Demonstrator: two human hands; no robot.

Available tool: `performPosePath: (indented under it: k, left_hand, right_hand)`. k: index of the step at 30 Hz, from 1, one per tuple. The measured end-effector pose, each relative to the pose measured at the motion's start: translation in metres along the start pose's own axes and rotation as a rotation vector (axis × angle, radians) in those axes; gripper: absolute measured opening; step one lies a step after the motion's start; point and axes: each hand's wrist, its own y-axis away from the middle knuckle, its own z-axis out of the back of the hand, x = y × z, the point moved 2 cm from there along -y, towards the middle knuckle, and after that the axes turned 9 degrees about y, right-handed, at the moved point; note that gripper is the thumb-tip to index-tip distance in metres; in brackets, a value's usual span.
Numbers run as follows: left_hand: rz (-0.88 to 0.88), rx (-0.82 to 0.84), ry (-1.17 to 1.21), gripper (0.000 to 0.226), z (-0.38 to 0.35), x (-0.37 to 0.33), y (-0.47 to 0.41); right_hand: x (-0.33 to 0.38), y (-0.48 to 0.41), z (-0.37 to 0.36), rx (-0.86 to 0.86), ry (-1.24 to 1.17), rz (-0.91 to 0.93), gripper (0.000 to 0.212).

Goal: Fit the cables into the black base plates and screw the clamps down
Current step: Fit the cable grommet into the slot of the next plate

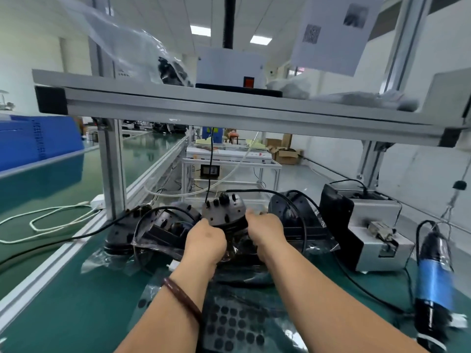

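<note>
Both my hands grip one base plate (224,212), a round unit tilted up so its grey face with black knobs and holes shows. My left hand (205,240) holds its lower left edge and my right hand (265,230) its lower right edge. A black cable (257,191) runs from the plate's top off to the right. More black base plates lie in clear plastic bags on the green mat: one pile at the left (153,228) and one at the right (295,215). A blue and black electric screwdriver (433,284) lies at the far right.
A grey metal box machine (369,225) stands right of the plates. A bagged sheet of black round pads (232,324) lies between my forearms. An aluminium shelf (229,108) spans overhead. White cable loops (51,217) lie on the conveyor at left.
</note>
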Motion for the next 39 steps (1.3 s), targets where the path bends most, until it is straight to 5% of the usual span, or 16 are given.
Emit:
performPosePath:
  k: [8,18,26,29,31,35,39]
  left_hand:
    - [0.088,0.024,0.166,0.052,0.001,-0.002,-0.001]
    - [-0.055,0.150,0.005,0.058,0.009,-0.031,0.031]
    - [-0.218,0.273,-0.047,0.057,0.009,-0.023,0.075]
    - [-0.287,0.260,-0.016,0.039,0.019,-0.017,0.088]
    - [-0.373,0.242,-0.222,0.027,0.031,-0.009,0.094]
    - [-0.276,0.580,-0.978,0.097,0.029,0.023,0.096]
    - [-0.289,0.616,-1.298,0.117,0.014,0.034,0.085]
  right_hand:
    - [0.005,-0.007,-0.002,0.049,-0.151,-0.063,0.041]
    - [0.016,0.016,0.040,0.106,-0.385,-0.094,0.044]
    - [-0.013,0.051,0.075,0.245,-0.690,-0.115,0.013]
    - [-0.021,0.060,0.081,0.237,-0.787,-0.175,0.011]
    - [-0.025,0.063,0.084,0.189,-0.825,-0.175,0.011]
    - [-0.028,0.066,0.087,0.175,-0.852,-0.156,0.012]
    - [-0.024,0.069,0.088,0.211,-0.885,-0.138,0.010]
